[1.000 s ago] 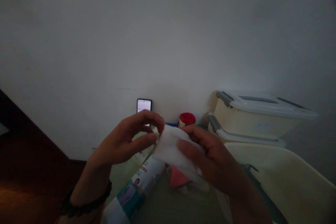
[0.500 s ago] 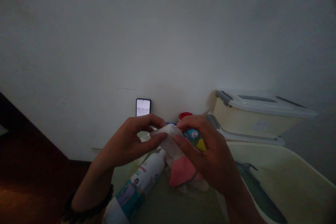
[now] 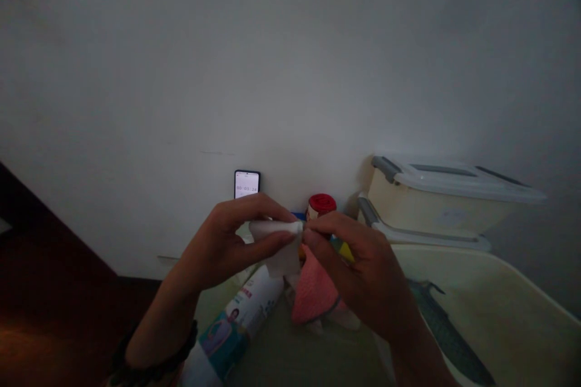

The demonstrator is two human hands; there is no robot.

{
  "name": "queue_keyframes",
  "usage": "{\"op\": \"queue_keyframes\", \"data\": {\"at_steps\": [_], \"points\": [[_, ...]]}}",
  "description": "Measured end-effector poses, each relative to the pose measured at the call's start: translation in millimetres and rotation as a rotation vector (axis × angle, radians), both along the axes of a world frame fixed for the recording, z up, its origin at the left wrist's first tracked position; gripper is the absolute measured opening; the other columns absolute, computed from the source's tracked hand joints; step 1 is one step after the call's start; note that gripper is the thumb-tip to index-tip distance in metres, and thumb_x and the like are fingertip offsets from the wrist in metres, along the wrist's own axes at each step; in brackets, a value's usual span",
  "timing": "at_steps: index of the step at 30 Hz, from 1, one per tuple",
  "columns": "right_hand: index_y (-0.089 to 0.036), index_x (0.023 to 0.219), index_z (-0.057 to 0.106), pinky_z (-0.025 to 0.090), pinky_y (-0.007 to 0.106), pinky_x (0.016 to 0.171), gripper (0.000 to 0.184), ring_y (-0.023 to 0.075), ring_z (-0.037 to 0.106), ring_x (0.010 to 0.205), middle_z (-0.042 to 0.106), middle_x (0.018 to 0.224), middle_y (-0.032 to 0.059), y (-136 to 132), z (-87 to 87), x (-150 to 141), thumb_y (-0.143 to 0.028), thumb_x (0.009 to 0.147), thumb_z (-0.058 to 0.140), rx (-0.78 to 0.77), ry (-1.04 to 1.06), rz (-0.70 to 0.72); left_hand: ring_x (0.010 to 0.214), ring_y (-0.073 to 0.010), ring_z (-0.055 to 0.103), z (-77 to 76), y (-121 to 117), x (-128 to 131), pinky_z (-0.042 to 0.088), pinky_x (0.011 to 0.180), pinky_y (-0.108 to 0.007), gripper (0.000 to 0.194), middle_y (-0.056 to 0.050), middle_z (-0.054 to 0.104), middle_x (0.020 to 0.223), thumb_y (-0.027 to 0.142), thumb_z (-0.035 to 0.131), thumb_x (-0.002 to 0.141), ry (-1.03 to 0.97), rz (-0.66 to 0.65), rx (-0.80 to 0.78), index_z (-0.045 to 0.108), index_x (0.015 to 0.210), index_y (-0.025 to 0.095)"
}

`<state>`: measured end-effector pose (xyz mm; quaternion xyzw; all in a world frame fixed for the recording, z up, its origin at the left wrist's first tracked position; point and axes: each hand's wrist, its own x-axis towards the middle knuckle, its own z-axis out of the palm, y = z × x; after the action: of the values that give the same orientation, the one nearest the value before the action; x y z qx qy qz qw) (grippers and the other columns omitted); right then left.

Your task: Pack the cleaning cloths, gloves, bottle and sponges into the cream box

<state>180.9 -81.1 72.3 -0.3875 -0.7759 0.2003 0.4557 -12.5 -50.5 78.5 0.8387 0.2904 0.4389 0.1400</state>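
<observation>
A thin, soft-looking white sheet [image 3: 281,257], folded or rolled along its top, is pinched between the thumb and fingers of my left hand [image 3: 231,242]. Its lower part hangs down. My right hand [image 3: 358,272] has thumb and forefinger closed at the sheet's right end, where a small edge shows between the two hands. Below my left hand a white and teal printed bottle [image 3: 236,326] lies slanted on the table. A pink cloth [image 3: 315,290] lies under my right hand, with whitish cloth beneath it.
A phone [image 3: 247,184] showing a timer leans on the wall. Behind my hands stand a red roll [image 3: 322,202] and something yellow [image 3: 346,252]. To the right are a lidded storage box [image 3: 445,211] and a cream tub [image 3: 512,290] with a dark green item inside.
My left hand has turned the white sheet to lie more level. My right fingers have drawn together at its right end and lowered slightly, uncovering the red roll.
</observation>
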Motion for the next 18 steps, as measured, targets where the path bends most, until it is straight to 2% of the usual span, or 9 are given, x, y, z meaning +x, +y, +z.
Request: {"op": "queue_keyframes", "data": {"at_steps": [6,14,18], "points": [[-0.022,0.087,0.064,0.042,0.024,0.068,0.013,0.0119,0.059,0.075,0.065,0.081,-0.0009,0.3,-0.9,-1.1,-0.027,0.088,0.052,-0.018,-0.007,0.021,0.075,-0.0112,0.062,1.7,-0.6,0.9,0.048,0.065,-0.019,0.017,-0.002,0.066,0.085,0.013,0.065,0.076,0.010,-0.070,0.013,0.066,0.092,0.019],[-0.022,0.091,0.067,0.043,0.024,0.071,0.018,0.0118,0.061,0.080,0.069,0.086,-0.0009,1.0,-0.6,-2.6,-0.028,0.089,0.050,-0.028,-0.030,0.004,0.078,-0.0108,0.062,0.9,0.0,1.9,0.047,0.069,-0.018,0.016,-0.002,0.065,0.086,0.014,0.066,0.076,0.054,0.002,0.086,0.067,0.092,0.018],[-0.021,0.084,0.068,0.042,0.020,0.063,0.015,0.0092,0.059,0.069,0.068,0.077,-0.0025,2.0,-2.3,-3.9,-0.030,0.085,0.056,-0.045,0.011,-0.062,0.078,-0.0099,0.062,-0.8,-0.5,4.5,0.047,0.069,-0.018,0.014,-0.002,0.065,0.085,0.013,0.066,0.076,0.047,0.001,0.099,0.067,0.090,0.016]]}}
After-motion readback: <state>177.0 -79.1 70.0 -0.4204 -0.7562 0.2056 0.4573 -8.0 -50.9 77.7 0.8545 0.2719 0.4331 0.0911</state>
